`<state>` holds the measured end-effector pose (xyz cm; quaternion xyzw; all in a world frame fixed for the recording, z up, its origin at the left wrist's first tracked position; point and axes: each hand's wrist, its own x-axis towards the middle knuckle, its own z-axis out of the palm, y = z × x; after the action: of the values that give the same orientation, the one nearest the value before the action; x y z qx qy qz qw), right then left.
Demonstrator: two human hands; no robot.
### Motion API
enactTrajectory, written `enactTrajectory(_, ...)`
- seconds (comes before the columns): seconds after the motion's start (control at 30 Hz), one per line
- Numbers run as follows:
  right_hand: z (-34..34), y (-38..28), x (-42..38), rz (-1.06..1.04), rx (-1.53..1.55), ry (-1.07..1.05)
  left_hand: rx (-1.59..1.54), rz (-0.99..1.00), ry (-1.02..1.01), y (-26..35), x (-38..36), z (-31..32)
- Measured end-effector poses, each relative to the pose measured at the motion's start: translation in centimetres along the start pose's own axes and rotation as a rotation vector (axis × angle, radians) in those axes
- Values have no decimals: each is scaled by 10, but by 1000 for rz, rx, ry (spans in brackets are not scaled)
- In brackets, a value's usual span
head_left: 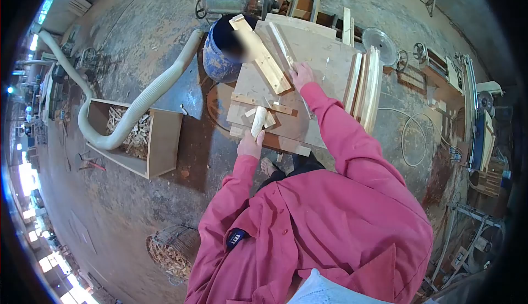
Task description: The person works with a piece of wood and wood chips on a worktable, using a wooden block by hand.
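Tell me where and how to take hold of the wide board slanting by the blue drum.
The wide board is probably best taken by its near end, from above, thumb and fingers across its long edges: it is flat and straight, and that end lies nearest, away from the blue drum.

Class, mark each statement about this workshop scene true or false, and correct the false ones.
1. The left hand holds a pale piece of wood. True.
2. The blue drum stands to the right of the worktable. False: it stands at the table's left side.
3. The ribbed hose passes over an open box with wood scraps in it. True.
4. The person's sleeves are green. False: they are pinkish red.
5. The basket on the floor is empty. False: wood scraps fill it.
6. The right hand is at the near end of a narrow strip. True.
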<state>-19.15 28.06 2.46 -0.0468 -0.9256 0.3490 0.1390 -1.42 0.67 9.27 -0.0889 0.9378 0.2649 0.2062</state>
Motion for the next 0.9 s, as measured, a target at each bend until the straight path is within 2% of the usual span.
enactTrajectory(0.2, 20, -17, 7, -46, -13, -13, 9, 39, 35, -6, 2, 7)
enactTrajectory(0.27, 18, -17, 10, 6, 16, -118, 11, 39, 33, -9, 3, 11)
enactTrajectory(0.5, 28, -28, 5, -7, 45, -31, 57, 64, 82, -15, 15, 25)
enactTrajectory(0.6, 35, -14, 5, -17, 25, -73, 47, 61, 84, -20, 18, 33)
enactTrajectory(0.7, 54, 1, 7, -93, -20, 70, 58, 89, 119, -23, 24, 40)
enactTrajectory(0.9, 45, -5, 4, -39, 4, -20, 70, 150, 203, -31, 34, 57)
